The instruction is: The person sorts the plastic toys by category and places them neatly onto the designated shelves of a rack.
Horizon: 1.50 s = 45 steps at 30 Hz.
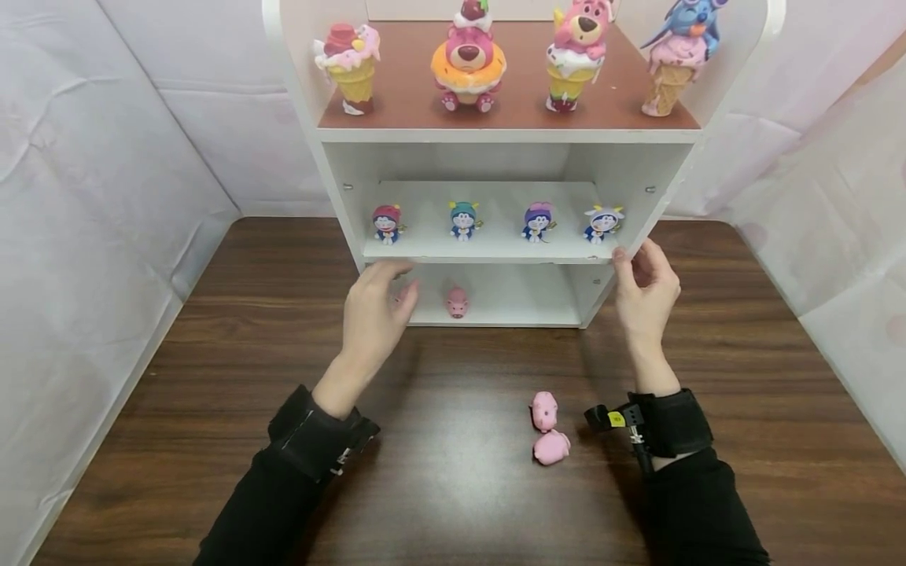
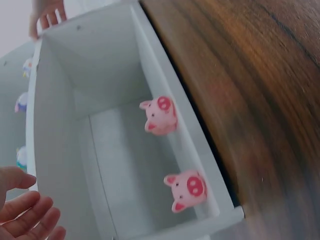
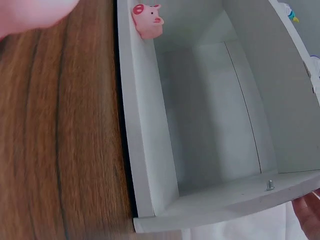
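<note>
A white display shelf (image 1: 510,136) stands before me. My left hand (image 1: 375,310) is at its lower left with thumb and fingers apart and nothing between them. On the right, my right hand (image 1: 646,291) grips the shelf's side edge, thumb at the front and fingers on the outer face. Two pink pig figurines, one nearer the middle (image 2: 161,116) and one at the left end (image 2: 187,191), sit in the bottom compartment; my left hand hides the left one in the head view. Two more pink pig figurines (image 1: 544,411) (image 1: 551,447) lie on the table.
Several small caped figurines (image 1: 463,222) line the middle shelf board. Larger ice-cream and bear figurines (image 1: 469,67) stand on the brown top board (image 1: 403,79). White cloth (image 1: 92,259) hangs beside the dark wooden table (image 1: 212,377).
</note>
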Each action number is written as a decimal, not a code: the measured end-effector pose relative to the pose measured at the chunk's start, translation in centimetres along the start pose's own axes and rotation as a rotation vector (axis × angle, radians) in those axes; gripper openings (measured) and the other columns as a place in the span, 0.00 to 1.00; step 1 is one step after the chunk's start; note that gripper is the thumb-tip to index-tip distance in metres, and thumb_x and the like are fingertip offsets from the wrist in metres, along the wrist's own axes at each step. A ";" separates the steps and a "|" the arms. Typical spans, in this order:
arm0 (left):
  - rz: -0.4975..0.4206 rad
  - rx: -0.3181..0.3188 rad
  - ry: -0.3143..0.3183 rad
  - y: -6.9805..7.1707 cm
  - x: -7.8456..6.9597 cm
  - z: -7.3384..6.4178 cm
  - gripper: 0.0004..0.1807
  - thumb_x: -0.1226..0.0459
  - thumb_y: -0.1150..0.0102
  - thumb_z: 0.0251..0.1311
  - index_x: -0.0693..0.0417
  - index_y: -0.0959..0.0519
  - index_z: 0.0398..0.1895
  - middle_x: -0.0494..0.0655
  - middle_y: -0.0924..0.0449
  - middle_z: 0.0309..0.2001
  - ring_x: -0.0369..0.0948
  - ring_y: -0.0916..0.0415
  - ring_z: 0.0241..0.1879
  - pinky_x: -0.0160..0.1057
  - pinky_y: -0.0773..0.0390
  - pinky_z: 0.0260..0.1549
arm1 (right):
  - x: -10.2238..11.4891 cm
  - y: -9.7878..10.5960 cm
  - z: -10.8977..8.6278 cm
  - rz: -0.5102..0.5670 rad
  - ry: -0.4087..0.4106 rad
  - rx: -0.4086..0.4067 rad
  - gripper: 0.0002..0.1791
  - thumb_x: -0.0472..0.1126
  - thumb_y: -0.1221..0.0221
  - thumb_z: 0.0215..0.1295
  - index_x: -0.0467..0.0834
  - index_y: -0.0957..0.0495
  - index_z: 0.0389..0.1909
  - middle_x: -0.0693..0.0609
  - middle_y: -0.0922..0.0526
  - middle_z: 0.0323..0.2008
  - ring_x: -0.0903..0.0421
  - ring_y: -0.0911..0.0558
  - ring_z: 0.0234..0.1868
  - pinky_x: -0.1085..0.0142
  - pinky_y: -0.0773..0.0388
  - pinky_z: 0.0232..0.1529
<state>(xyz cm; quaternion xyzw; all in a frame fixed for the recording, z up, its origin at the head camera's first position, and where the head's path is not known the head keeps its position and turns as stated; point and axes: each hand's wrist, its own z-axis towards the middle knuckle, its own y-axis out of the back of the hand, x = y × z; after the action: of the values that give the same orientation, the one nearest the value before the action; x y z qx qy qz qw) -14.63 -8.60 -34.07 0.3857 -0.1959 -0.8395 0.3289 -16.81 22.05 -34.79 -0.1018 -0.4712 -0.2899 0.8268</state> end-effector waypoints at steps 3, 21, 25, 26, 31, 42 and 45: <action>-0.016 -0.053 -0.006 0.6 0.3 0.0 0.10 0.70 0.41 0.50 0.65 0.23 0.37 0.54 0.22 0.36 0.47 0.26 0.38 0.41 0.25 0.37 | 0.2 0.6 -0.1 -0.036 -0.002 0.048 0.15 0.35 0.44 0.57 0.36 0.23 0.46 0.41 0.20 0.41 0.66 0.21 0.36 0.76 0.25 0.36; -0.112 -0.351 0.057 1.7 2.1 0.4 0.08 0.73 0.44 0.50 0.70 0.27 0.34 0.58 0.27 0.33 0.47 0.29 0.36 0.41 0.28 0.33 | 1.8 3.8 -4.2 -0.244 0.015 0.295 0.24 0.30 0.43 0.54 0.34 0.33 0.54 0.44 0.27 0.50 0.48 0.25 0.45 0.81 0.28 0.34; -0.153 -0.376 0.121 1.5 2.3 0.5 0.12 0.72 0.43 0.50 0.70 0.30 0.37 0.58 0.30 0.34 0.46 0.31 0.37 0.38 0.28 0.32 | 2.0 4.2 -5.4 -0.285 0.040 0.393 0.23 0.29 0.41 0.51 0.33 0.31 0.51 0.42 0.26 0.48 0.47 0.24 0.42 0.76 0.25 0.37; -0.164 -0.384 0.136 1.4 2.3 0.6 0.13 0.71 0.43 0.50 0.70 0.30 0.38 0.58 0.30 0.34 0.45 0.31 0.37 0.37 0.28 0.32 | 2.0 4.2 -5.8 -0.302 0.055 0.421 0.22 0.29 0.41 0.51 0.33 0.30 0.49 0.42 0.25 0.46 0.48 0.23 0.40 0.73 0.24 0.36; -0.204 -0.413 0.194 1.1 2.5 0.9 0.15 0.69 0.43 0.52 0.68 0.32 0.42 0.57 0.31 0.35 0.43 0.30 0.35 0.35 0.28 0.30 | 1.8 4.2 -7.4 -0.340 0.159 0.573 0.18 0.29 0.39 0.49 0.34 0.26 0.44 0.43 0.22 0.39 0.50 0.22 0.34 0.57 0.22 0.32; -0.217 -0.404 0.216 0.3 3.1 1.1 0.16 0.67 0.45 0.54 0.69 0.29 0.44 0.57 0.30 0.38 0.44 0.30 0.36 0.35 0.29 0.28 | 1.4 3.7 -9.8 -0.447 0.144 0.932 0.14 0.37 0.36 0.48 0.35 0.23 0.35 0.47 0.22 0.30 0.57 0.23 0.26 0.66 0.25 0.25; -0.220 -0.406 0.219 0.2 3.2 1.2 0.16 0.67 0.45 0.54 0.69 0.28 0.44 0.58 0.29 0.37 0.45 0.30 0.36 0.38 0.28 0.27 | 1.5 3.4 -10.1 -0.489 0.119 0.999 0.13 0.39 0.37 0.49 0.36 0.24 0.34 0.51 0.24 0.25 0.62 0.26 0.22 0.69 0.28 0.23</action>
<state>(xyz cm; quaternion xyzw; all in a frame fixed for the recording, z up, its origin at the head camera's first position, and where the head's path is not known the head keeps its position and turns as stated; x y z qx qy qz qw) -17.04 -10.89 -34.88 0.4193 0.0566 -0.8455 0.3257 -7.02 19.78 -38.59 0.4311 -0.5139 -0.2198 0.7084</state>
